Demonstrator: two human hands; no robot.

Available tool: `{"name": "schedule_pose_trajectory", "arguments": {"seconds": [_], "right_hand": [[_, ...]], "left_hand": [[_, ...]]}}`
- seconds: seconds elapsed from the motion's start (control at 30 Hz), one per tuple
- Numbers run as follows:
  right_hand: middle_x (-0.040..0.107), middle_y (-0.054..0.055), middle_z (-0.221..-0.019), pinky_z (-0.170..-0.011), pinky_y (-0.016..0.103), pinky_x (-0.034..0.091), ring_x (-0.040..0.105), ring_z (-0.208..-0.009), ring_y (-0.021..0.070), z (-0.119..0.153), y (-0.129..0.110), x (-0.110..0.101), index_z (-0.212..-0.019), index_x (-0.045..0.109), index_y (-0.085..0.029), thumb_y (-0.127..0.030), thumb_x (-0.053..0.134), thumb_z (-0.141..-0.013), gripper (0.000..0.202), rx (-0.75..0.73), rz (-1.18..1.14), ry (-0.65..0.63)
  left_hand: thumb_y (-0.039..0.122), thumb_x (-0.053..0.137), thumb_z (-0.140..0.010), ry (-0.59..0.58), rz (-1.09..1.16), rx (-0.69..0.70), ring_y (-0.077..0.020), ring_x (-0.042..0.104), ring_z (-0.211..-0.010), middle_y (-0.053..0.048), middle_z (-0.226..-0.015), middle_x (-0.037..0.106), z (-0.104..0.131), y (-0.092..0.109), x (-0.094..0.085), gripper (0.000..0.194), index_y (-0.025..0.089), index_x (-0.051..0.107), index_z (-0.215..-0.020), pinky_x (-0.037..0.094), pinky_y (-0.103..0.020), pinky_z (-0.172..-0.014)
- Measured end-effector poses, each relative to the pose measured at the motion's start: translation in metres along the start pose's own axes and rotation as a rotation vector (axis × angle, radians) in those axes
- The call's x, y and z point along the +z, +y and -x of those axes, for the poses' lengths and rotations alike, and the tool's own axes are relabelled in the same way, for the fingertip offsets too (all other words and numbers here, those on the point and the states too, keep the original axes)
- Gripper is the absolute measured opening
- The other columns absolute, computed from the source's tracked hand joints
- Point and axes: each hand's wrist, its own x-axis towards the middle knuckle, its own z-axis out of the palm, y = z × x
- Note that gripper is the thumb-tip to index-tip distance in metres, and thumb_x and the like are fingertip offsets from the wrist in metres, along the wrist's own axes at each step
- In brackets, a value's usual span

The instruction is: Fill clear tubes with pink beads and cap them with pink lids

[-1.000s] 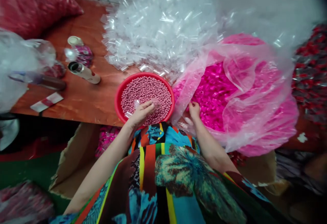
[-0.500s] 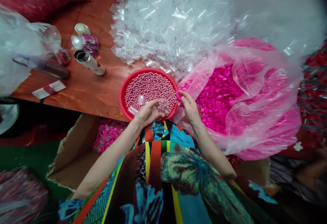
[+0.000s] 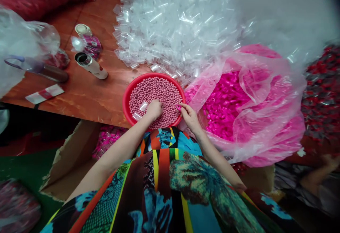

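Note:
A red bowl (image 3: 126,110) full of small pink balls (image 3: 159,87) stands at the table's front edge. My left hand (image 3: 154,109) is down among the balls with its fingers curled; whatever they hold is hidden. Beside it, two clear plastic tubes (image 3: 140,110) lie on the balls. At the bowl's right rim, my right hand (image 3: 188,114) pinches a small magenta cap (image 3: 179,107). Just right of that hand, an open pink plastic bag (image 3: 278,109) holds many magenta caps (image 3: 225,101).
Clear tubes (image 3: 175,23) form a large heap behind the bowl. A flask (image 3: 91,66) and a bottle (image 3: 50,72) are on the table (image 3: 90,101) at left. Below sits a cardboard box (image 3: 69,155) with pink pieces. Another person's arm (image 3: 316,178) shows at lower right.
My left hand has gone down into the balls, and the clear piece with balls at its fingers no longer shows. My right hand has shifted slightly down and left, still pinching the cap.

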Motion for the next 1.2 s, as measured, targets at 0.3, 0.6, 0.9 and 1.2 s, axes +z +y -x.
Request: {"name": "schedule_pose_trajectory", "arguments": {"seconds": [0.3,0.6,0.9,1.2], "right_hand": [[0.064,-0.004,-0.070,-0.067,0.027,0.054,0.063,-0.068,0.0162,0.001,0.011,0.010,-0.122,0.070,-0.024,-0.046,0.067,-0.089,0.040,0.072,-0.071,-0.011],[0.077,0.002,-0.103,-0.077,0.029,0.060,0.068,-0.082,0.0164,0.001,0.001,0.012,-0.109,0.073,-0.024,-0.044,0.083,-0.076,0.040,0.097,-0.208,-0.014],[0.078,0.004,-0.116,-0.105,0.037,0.055,0.071,-0.108,0.0199,-0.021,-0.034,0.020,-0.113,0.076,-0.023,-0.047,0.074,-0.089,0.034,-0.079,-0.084,-0.167],[0.077,0.007,-0.112,-0.103,0.038,0.054,0.070,-0.110,0.0214,-0.026,-0.036,0.025,-0.109,0.078,-0.023,-0.035,0.064,-0.096,0.023,-0.410,0.186,-0.252]], "left_hand": [[0.008,0.062,-0.082,0.055,0.571,-0.166,-0.0192,0.052,-0.073,-0.003,-0.068,0.057,-0.011,0.004,0.023,0.017,0.017,0.061,-0.068,0.041,-0.031,-0.071],[0.020,0.083,-0.076,0.080,1.297,-0.176,-0.0148,0.067,-0.089,-0.007,-0.101,0.076,0.027,-0.014,-0.007,0.031,0.012,0.071,-0.103,0.051,-0.030,-0.091],[0.016,0.071,-0.091,-0.124,1.631,-0.221,-0.0198,0.074,-0.086,-0.009,-0.098,0.076,0.062,0.009,-0.035,0.021,0.012,0.071,-0.113,0.064,-0.037,-0.080],[0.010,0.066,-0.093,-0.120,1.611,-0.191,-0.0162,0.069,-0.079,-0.009,-0.098,0.075,0.077,0.015,-0.039,0.018,0.010,0.073,-0.109,0.064,-0.028,-0.065]]}}
